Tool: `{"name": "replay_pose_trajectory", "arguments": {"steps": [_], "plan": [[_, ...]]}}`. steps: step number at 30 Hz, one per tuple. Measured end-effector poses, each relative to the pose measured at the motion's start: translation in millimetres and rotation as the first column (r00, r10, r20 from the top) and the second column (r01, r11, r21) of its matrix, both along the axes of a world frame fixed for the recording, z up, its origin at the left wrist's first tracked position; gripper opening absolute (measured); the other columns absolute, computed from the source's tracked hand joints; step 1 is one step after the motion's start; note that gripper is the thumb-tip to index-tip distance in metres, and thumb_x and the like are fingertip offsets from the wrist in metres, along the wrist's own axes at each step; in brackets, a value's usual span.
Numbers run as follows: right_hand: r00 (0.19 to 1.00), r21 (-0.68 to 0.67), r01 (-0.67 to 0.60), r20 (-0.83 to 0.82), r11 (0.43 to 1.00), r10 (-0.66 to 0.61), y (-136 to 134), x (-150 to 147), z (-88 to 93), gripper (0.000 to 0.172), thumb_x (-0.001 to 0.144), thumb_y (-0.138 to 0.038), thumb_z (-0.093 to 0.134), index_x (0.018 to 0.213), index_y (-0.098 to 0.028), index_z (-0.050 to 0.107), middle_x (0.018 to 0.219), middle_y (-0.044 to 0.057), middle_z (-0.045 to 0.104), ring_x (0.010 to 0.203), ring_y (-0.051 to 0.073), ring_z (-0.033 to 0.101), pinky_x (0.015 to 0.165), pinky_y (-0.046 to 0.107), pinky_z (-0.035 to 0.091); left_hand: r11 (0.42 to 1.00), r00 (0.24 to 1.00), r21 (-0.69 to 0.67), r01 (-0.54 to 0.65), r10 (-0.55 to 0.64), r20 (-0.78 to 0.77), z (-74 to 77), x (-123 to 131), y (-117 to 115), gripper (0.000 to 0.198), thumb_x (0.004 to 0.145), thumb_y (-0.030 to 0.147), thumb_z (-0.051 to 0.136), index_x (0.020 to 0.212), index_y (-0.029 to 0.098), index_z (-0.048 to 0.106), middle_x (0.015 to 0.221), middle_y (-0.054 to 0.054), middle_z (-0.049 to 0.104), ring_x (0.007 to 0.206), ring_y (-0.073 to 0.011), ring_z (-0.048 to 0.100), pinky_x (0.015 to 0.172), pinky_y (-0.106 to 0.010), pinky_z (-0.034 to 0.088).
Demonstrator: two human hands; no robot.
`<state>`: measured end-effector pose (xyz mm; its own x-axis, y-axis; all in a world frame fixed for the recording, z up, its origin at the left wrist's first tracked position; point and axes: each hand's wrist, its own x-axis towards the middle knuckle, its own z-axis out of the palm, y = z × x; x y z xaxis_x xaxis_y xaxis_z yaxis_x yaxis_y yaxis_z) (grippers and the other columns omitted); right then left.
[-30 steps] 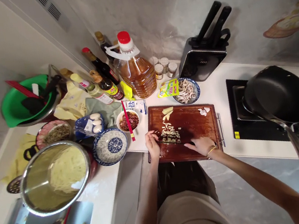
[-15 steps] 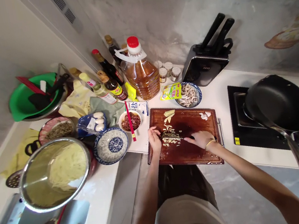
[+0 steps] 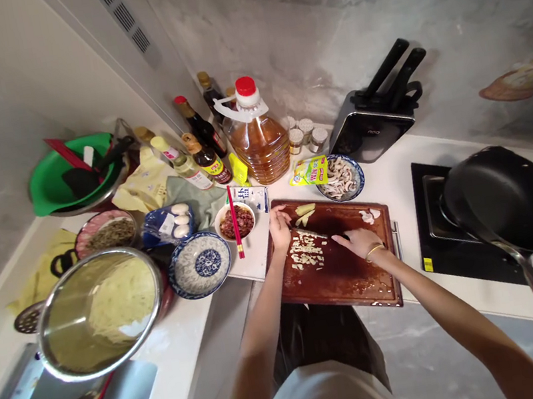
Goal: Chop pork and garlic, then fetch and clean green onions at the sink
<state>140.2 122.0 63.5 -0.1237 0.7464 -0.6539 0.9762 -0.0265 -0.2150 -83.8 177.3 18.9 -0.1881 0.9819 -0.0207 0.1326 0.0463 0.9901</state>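
Observation:
In my right hand [image 3: 358, 243], closed around the handle, is a kitchen knife [image 3: 311, 233], its blade pointing left over the cutting board [image 3: 350, 280]. My left hand [image 3: 280, 230] is at the board's upper left edge, fingers partly extended beside the knife tip; whether they touch the blade is unclear. Small pale chopped pieces [image 3: 307, 252] lie scattered just below the blade. Above it are several yellowish slices [image 3: 305, 211], and a few white pieces [image 3: 369, 215] sit at the board's upper right.
Left of the board stand a bowl of dark meat [image 3: 246, 230] with red chopsticks [image 3: 235, 221] across it, a patterned plate [image 3: 203, 283] and a steel pot [image 3: 63, 353]. Sliced mushrooms [image 3: 342, 181], an oil jug [image 3: 257, 140] and a knife block [image 3: 370, 126] are behind. A pan [image 3: 504, 202] rests on the stove at right.
The knife has shifted away from me, from among the chopped pieces to their far side. Both hands have moved with it, and the view has tilted slightly.

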Motion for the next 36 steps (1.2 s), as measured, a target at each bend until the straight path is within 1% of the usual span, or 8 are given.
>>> {"name": "replay_pose_trajectory", "arguments": {"steps": [14,17,19,22,24,26,29,36], "plan": [[0.999,0.021,0.011,0.034,1.0,-0.012,-27.7,-5.8,-11.6,0.074,0.078,-0.07,0.012,0.091,-0.02,0.064,0.086,0.011,0.067,0.082,0.024,0.062,0.07,0.032,0.044,0.997,0.997,-0.041,0.058,-0.06,-0.049,6.2,-5.4,-21.5,0.03,0.09,0.038,0.029,0.102,0.018,0.048,0.067,0.0,0.051,0.061,-0.0099,0.049,0.064,-0.023,0.042],[0.995,0.024,0.091,-0.045,0.996,-0.089,-34.8,-6.6,-11.5,0.07,0.08,-0.068,0.016,0.082,-0.018,0.064,0.082,0.012,0.067,0.079,0.023,0.063,0.069,0.031,0.043,0.997,0.973,0.034,0.07,-0.061,-0.223,24.5,-8.3,-29.2,0.038,0.09,0.04,0.029,0.115,0.017,0.045,0.097,-0.009,0.058,0.088,-0.015,0.054,0.082,-0.031,0.041],[0.965,0.0,0.197,-0.175,0.98,-0.194,-42.2,-8.0,-9.0,0.068,0.081,-0.067,0.016,0.07,-0.018,0.062,0.072,0.01,0.066,0.071,0.02,0.062,0.066,0.029,0.043,0.988,0.892,0.104,0.113,-0.055,-0.448,38.9,-8.7,-46.1,0.045,0.089,0.039,0.03,0.128,0.018,0.038,0.127,-0.014,0.044,0.116,-0.0215,0.042,0.096,-0.039,0.03],[0.787,-0.22,0.419,-0.395,0.881,-0.473,-59.2,-13.1,-1.6,0.066,0.08,-0.067,0.012,0.055,-0.019,0.049,0.045,0.002,0.051,0.042,0.012,0.051,0.047,0.024,0.04,0.913,0.594,0.04,0.406,-0.231,-0.77,50.1,-2.7,-90.8,0.055,0.085,0.045,0.037,0.135,0.023,0.031,0.141,-0.012,0.027,0.13,-0.0285,0.022,0.104,-0.048,0.013],[0.585,-0.472,0.508,-0.424,0.72,-0.691,-71.6,-16.9,4.0,0.061,0.078,-0.07,0.013,0.054,-0.021,0.041,0.036,-0.005,0.034,0.028,0.008,0.036,0.034,0.022,0.031,0.776,0.35,-0.075,0.626,-0.366,-0.862,48.2,5.8,-121.9,0.061,0.081,0.054,0.037,0.136,0.027,0.028,0.141,-0.008,0.028,0.131,-0.0283,0.019,0.104,-0.049,0.009],[0.404,-0.666,0.514,-0.368,0.541,-0.837,-81.7,-18.5,8.3,0.058,0.074,-0.074,0.019,0.058,-0.021,0.037,0.036,-0.009,0.026,0.025,0.006,0.026,0.028,0.019,0.024,0.704,0.209,-0.174,0.688,-0.422,-0.882,42.0,14.1,-142.8,0.067,0.08,0.06,0.033,0.137,0.028,0.024,0.143,-0.007,0.025,0.132,-0.0271,0.018,0.104,-0.049,0.009],[0.284,-0.788,0.471,-0.29,0.396,-0.914,-90.9,-16.1,10.3,0.056,0.071,-0.075,0.027,0.062,-0.021,0.036,0.038,-0.011,0.027,0.025,0.004,0.022,0.025,0.017,0.022,0.7,0.172,-0.226,0.677,-0.45,-0.876,33.0,18.9,-150.8,0.068,0.08,0.063,0.028,0.138,0.028,0.02,0.145,-0.006,0.019,0.133,-0.0253,0.015,0.104,-0.049,0.009],[0.32,-0.824,0.442,-0.224,0.354,-0.921,-106.0,-4.5,8.7,0.053,0.073,-0.073,0.029,0.063,-0.021,0.036,0.038,-0.011,0.028,0.026,0.004,0.022,0.024,0.016,0.023,0.719,0.189,-0.219,0.659,-0.441,-0.877,22.5,9.3,-130.6,0.068,0.081,0.06,0.03,0.138,0.025,0.019,0.144,-0.005,0.02,0.133,-0.025,0.014,0.106,-0.051,0.007]]}}
